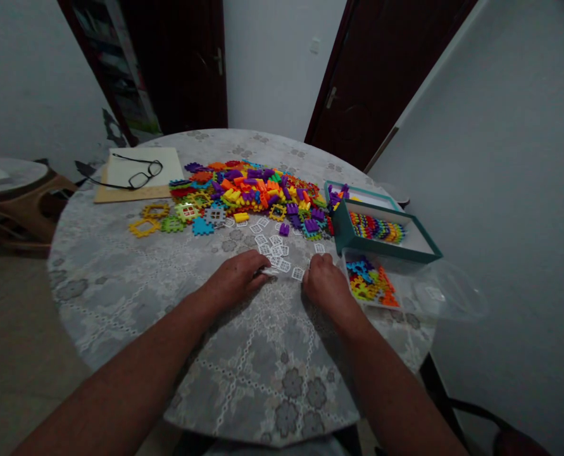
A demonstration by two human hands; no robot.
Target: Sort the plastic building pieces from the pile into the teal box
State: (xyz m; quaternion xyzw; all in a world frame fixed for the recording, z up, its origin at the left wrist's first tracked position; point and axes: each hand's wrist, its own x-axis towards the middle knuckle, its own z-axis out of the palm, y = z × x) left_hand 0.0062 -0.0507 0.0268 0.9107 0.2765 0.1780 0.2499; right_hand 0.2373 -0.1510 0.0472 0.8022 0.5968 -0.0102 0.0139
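My left hand (237,277) is closed in a pinch on small white plastic window pieces (271,271), low over the tabletop. More white lattice window pieces (276,240) lie loosely spread just beyond its fingertips. My right hand (326,283) rests at the table to the right, its fingers curled down and closed. Whatever is under those fingers is hidden. One white window piece (297,273) lies just left of the right hand, and another (319,249) lies just beyond it.
A heap of colourful plastic building pieces (257,190) spreads across the table's far middle. On the right stand a green-edged box (381,250) with rows of pieces and a clear tray (371,306) of connectors. Glasses (142,179) lie on a board (168,163) at left.
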